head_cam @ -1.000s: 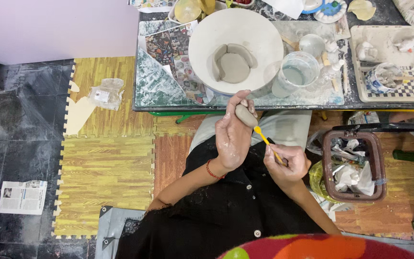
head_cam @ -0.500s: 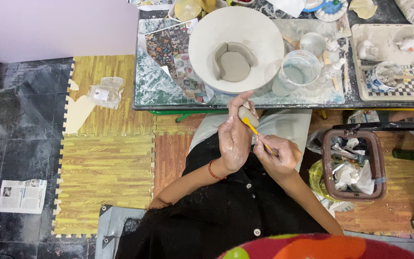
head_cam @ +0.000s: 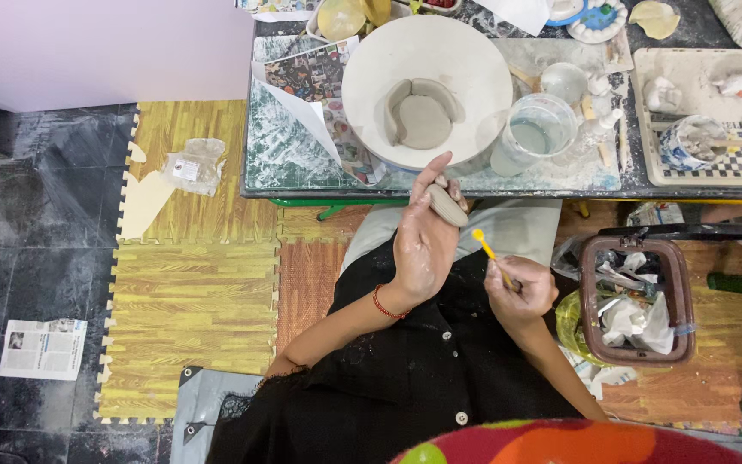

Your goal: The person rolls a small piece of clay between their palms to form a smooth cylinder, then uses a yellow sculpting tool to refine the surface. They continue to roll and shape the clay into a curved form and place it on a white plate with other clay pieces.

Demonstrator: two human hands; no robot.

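My left hand [head_cam: 422,236] is raised over my lap with its palm up, and its fingers hold a small oblong lump of grey clay [head_cam: 447,204]. My right hand [head_cam: 521,288] grips a thin yellow tool [head_cam: 489,251] whose rounded tip points up toward the clay without touching it. Just beyond my hands, on the low table [head_cam: 302,163], stands a large white bowl [head_cam: 362,94] with flattened clay pieces [head_cam: 422,116] in its bottom.
A clear cup of cloudy water [head_cam: 536,136] stands right of the bowl. A tray [head_cam: 646,112] with small white figures sits at the table's right end. A brown bin [head_cam: 637,301] with crumpled paper is on the floor at my right. Foam mats [head_cam: 191,326] cover the floor at left.
The yellow tool was touching the clay lump half a second ago; my right hand has drawn back down and right, so the tip is now clear of the clay.
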